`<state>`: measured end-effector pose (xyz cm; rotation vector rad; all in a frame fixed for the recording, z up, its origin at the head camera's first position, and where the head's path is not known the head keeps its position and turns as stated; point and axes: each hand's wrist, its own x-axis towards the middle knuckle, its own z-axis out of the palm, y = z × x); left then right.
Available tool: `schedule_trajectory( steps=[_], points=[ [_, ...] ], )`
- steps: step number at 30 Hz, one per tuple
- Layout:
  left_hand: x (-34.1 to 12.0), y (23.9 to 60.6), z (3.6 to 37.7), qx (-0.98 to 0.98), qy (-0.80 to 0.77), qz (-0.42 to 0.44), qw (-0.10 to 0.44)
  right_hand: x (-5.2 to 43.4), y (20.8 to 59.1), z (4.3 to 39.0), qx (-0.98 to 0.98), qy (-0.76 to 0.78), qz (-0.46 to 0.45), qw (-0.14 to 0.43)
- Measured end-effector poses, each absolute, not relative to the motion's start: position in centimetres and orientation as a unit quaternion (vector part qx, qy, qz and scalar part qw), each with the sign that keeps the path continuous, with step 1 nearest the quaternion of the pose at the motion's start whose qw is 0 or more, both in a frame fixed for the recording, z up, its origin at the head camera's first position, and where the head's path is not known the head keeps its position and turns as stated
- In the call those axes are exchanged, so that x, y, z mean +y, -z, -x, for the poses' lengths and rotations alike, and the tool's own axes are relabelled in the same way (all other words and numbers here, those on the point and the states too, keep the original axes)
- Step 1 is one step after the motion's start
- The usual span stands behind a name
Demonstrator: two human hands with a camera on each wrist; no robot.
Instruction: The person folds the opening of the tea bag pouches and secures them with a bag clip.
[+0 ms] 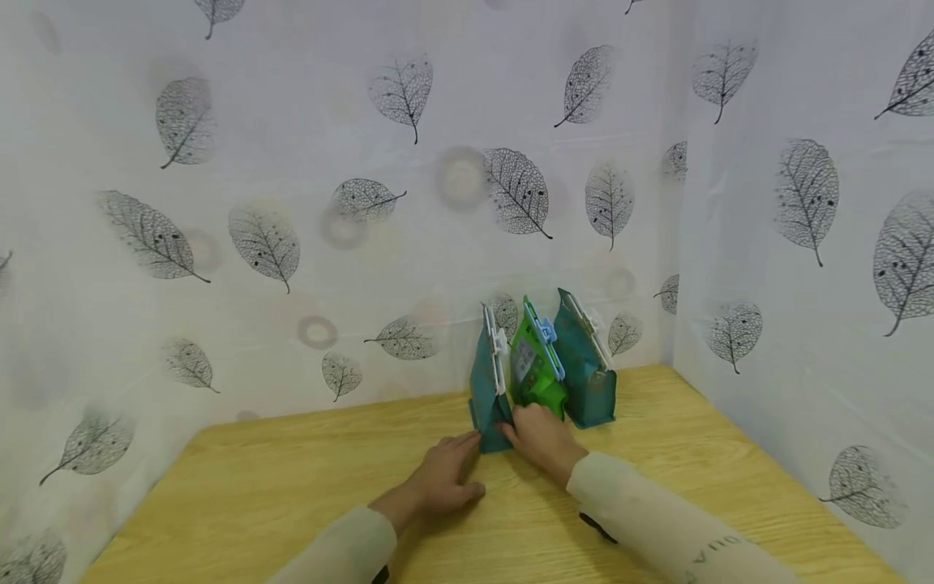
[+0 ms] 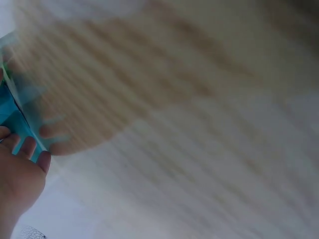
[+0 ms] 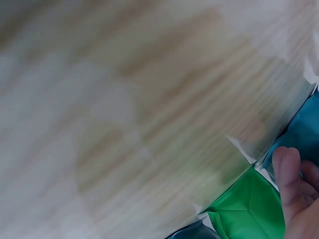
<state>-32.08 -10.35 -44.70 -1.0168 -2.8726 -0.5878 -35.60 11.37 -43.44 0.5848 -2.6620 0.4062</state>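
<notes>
A teal stand-up pouch [image 1: 485, 373] with a white bag clip [image 1: 498, 349] along its top stands on the wooden table. My left hand [image 1: 447, 474] touches its lower left edge with fairly straight fingers, the thumb held apart. At the lower right edge, my right hand [image 1: 543, 438] grips the same pouch, thumb on its front and bent fingers at its side. Just right of it stands a green pouch [image 1: 536, 373] with a light blue clip [image 1: 543, 331], partly behind my right hand. The right wrist view shows the fingers beside the teal pouch [image 3: 304, 129] and the green pouch [image 3: 249, 209].
Another teal pouch [image 1: 584, 377] with a whitish clip [image 1: 593, 328] stands at the right end of the row. Behind the wooden table [image 1: 292, 487] hangs a white leaf-print sheet [image 1: 306, 162], which also closes off the right side.
</notes>
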Motion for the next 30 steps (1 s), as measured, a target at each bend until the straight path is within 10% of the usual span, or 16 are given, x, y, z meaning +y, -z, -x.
schedule_trajectory(
  steps=[30],
  points=[
    [-13.0,44.3,31.3,-0.932,0.155,0.326,0.033,15.0,43.7,34.0,-0.924,-0.076,-0.295,0.232]
  ],
)
